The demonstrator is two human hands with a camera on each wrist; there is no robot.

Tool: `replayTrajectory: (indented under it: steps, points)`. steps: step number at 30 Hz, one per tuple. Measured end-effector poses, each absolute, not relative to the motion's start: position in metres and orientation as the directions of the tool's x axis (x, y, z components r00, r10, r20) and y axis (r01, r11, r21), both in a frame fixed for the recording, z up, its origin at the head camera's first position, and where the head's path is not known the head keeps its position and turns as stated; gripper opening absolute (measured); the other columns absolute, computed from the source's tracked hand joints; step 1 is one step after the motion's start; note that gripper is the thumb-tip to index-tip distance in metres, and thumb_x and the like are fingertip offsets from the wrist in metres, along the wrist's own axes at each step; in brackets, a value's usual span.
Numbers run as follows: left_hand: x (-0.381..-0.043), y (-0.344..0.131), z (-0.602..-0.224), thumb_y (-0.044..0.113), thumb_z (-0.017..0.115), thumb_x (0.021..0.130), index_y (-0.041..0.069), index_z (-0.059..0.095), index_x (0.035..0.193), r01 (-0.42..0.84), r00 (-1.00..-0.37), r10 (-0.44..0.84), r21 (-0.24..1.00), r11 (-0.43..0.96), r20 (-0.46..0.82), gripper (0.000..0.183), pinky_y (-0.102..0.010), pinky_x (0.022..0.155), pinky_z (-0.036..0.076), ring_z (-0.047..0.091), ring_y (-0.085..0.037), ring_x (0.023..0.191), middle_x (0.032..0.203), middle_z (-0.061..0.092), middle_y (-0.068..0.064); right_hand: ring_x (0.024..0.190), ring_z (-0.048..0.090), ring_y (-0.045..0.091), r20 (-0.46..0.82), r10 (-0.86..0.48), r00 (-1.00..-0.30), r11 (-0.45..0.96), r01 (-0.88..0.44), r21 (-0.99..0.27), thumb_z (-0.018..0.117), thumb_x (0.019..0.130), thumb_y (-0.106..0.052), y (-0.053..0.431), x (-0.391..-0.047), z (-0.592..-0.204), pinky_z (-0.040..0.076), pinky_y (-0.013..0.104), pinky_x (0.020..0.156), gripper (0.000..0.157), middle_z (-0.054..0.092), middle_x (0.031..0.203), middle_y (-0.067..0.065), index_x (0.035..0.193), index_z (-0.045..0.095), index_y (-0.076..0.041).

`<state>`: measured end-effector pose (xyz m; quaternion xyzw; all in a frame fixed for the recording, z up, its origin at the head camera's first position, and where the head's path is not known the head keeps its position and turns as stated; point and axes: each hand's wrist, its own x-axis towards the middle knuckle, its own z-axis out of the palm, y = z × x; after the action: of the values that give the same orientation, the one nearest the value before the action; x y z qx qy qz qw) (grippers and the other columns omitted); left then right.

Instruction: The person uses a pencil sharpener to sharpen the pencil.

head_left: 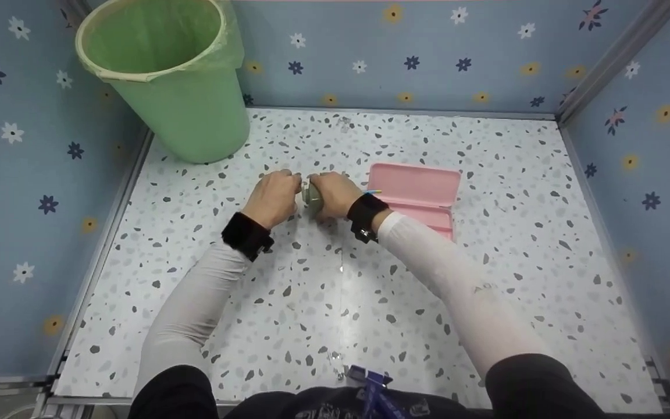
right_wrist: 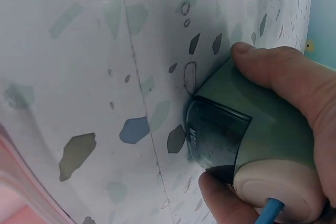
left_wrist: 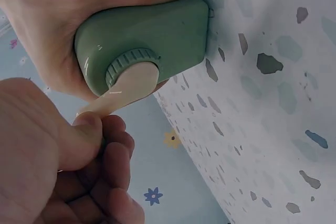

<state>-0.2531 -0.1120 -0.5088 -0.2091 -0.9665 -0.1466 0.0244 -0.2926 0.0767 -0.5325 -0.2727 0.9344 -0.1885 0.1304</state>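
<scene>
1. Speckled table (head_left: 288, 326): sharpener (left_wrist: 181, 35) rests on it, left of the open case (head_left: 416, 183).
2. Right hand (head_left: 336, 195): curled round the sharpener.
3. Left hand (head_left: 274, 198): fingers bent, pinching the crank (left_wrist: 131, 86).
4. Pencil (right_wrist: 269, 212): pokes from the sharpener.

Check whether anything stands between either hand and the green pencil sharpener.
Nothing visible stands in the way: the right hand grips the green pencil sharpener directly, and the left hand pinches the end of its cream crank handle.
</scene>
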Motion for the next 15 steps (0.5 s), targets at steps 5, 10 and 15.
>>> replayTrajectory:
  steps: [5, 10, 15]
  points:
    - [-0.245, -0.113, -0.509, -0.003, 0.063, 0.095, -0.002, 0.076, 0.093, 0.411, -0.910, 0.402, 0.308, 0.858, 0.096, 0.013, -0.061, 0.083, 0.062, 0.075, -0.048, 0.090, 0.094, 0.076, -0.024, 0.110, 0.077, 0.035, -0.127, -0.564, -0.816, 0.777, -0.472, -0.415, 0.100, 0.078, -0.018, 0.078, -0.291, -0.534, 0.063, 0.048, 0.099, 0.053, 0.081, 0.115, 0.014, 0.119, 0.069, -0.007]
    - [-0.236, -0.111, -0.508, -0.001, 0.065, 0.093, 0.001, 0.071, 0.081, 0.404, -0.914, 0.390, 0.332, 0.852, 0.111, 0.014, -0.062, 0.079, 0.061, 0.075, -0.047, 0.085, 0.085, 0.076, -0.022, 0.106, 0.077, 0.035, -0.110, -0.556, -0.824, 0.775, -0.466, -0.426, 0.100, 0.076, -0.015, 0.078, -0.291, -0.534, 0.064, 0.049, 0.096, 0.050, 0.081, 0.112, 0.014, 0.116, 0.070, -0.007]
    - [-0.225, -0.109, -0.514, -0.003, 0.068, 0.088, 0.003, 0.070, 0.074, 0.399, -0.914, 0.399, 0.362, 0.843, 0.080, 0.015, -0.060, 0.077, 0.061, 0.072, -0.043, 0.077, 0.078, 0.073, -0.017, 0.109, 0.077, 0.036, -0.105, -0.554, -0.826, 0.777, -0.468, -0.421, 0.099, 0.076, -0.015, 0.078, -0.292, -0.535, 0.064, 0.049, 0.100, 0.053, 0.081, 0.115, 0.014, 0.120, 0.070, -0.006]
